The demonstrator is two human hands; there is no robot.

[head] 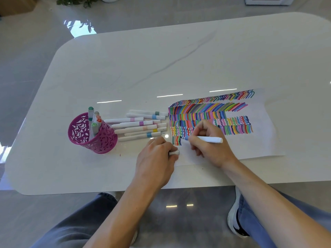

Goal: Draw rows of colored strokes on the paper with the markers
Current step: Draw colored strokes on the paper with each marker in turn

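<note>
Nearest the camera, trousered legs and a white-and-black shoe [233, 219] stand on the glossy grey floor [179, 199]. Two bare forearms reach from there over the near edge of the white desk [161, 59].

The left hand [157, 156] rests knuckles up on the desk at the near left corner of the paper [250, 145]. Its fingers [167, 146] are curled round a short white cap [174, 152], whose end pokes out toward the sheet.

Just to the right, the right hand [209, 142] lies on the paper, its fingers [197, 135] clenched in a writing grip round a white marker [210, 139]. The barrel points right and lies nearly flat. Its blue tip meets the sheet at the near end of the coloured strokes [206, 111], beside a few short red, green and dark marks.

The paper lies flat on the right half of the desk. Rows of strokes in many colours cover its far and middle parts, some straight and slanted, some wavy. Its near right area is bare.

Left of the sheet, a bunch of loose markers [141, 126] lies side by side on the desk, white-bodied with coloured bands, ends close to the paper's edge. Farther left stands a purple cut-out cup [96, 138], tilted slightly, with several capped markers upright inside.

Beyond the desk, a leafy plant [77, 0] and a white appliance [268, 0] sit at the top edge.
</note>
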